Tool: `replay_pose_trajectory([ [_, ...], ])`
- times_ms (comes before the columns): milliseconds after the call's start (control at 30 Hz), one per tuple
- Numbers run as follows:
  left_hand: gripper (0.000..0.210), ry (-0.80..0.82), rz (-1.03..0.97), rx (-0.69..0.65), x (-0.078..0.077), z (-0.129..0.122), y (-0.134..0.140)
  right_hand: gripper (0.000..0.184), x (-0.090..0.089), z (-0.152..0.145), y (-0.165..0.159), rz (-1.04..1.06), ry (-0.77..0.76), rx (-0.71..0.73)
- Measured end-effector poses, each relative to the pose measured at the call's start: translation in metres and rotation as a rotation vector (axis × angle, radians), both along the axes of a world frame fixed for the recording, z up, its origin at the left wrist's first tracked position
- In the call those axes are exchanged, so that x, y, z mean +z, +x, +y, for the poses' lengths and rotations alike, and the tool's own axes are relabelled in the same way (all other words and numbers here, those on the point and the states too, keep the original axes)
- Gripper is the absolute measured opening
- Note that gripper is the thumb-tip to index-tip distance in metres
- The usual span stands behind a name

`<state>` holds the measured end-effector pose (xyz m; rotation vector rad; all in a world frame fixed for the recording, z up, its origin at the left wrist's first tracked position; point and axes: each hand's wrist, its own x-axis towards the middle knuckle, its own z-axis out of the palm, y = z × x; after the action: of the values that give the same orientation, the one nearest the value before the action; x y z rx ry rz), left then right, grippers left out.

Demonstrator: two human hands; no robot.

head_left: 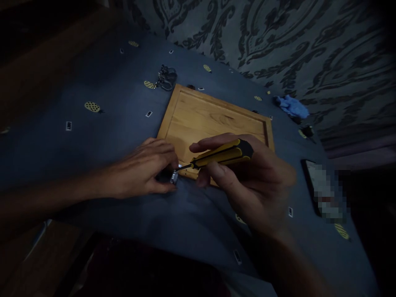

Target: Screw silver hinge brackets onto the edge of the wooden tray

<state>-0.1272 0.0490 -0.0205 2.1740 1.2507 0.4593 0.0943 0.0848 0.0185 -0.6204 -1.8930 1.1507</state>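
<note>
A wooden panel [213, 115] with a raised frame lies on the blue patterned cloth. At its near left corner sits a small shiny metal hinge [174, 177], partly hidden by fingers. The thumb and curled fingers of my left hand [151, 169] close around that hinge at the panel's edge. My right hand [253, 177] holds a screwdriver [221, 156] with a yellow and black handle, tilted low over the panel. Its shaft points left, and the tip meets the hinge beside my left fingers. Whether the tip sits in a screw is too small to tell.
Beyond the panel's far left corner lies a heap of dark metal parts [167, 77]. A crumpled blue cloth [293, 106] and a small dark object [307, 131] are at the right. A phone [312, 181] rests near the right edge. Patterned wallpaper [247, 37] rises behind.
</note>
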Motion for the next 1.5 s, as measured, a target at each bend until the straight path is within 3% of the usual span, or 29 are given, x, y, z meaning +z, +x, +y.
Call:
replay_pose_trajectory([
  [200,0.021,0.031,-0.022,-0.012,-0.002,0.0,-0.001,0.009,-0.001,0.001,-0.005,0.031,-0.031,-0.032],
  [467,0.018,0.002,-0.014,-0.026,0.002,0.001,0.0,0.021,0.006,0.001,0.003,-0.04,-0.035,0.027],
  [800,0.021,0.014,-0.034,-0.019,-0.001,0.0,-0.003,0.011,0.006,-0.001,0.002,-0.057,0.038,-0.057],
  [1033,0.02,-0.001,-0.022,-0.02,0.0,0.001,-0.002,0.023,0.011,0.0,0.003,-0.083,-0.009,0.005],
  [1367,0.022,0.031,-0.039,-0.03,-0.001,0.0,-0.003,0.015,0.004,0.002,0.001,-0.089,0.114,-0.089],
  [1500,0.019,0.007,-0.036,-0.027,0.001,0.001,-0.002,0.019,0.0,0.001,0.0,0.051,0.171,-0.139],
])
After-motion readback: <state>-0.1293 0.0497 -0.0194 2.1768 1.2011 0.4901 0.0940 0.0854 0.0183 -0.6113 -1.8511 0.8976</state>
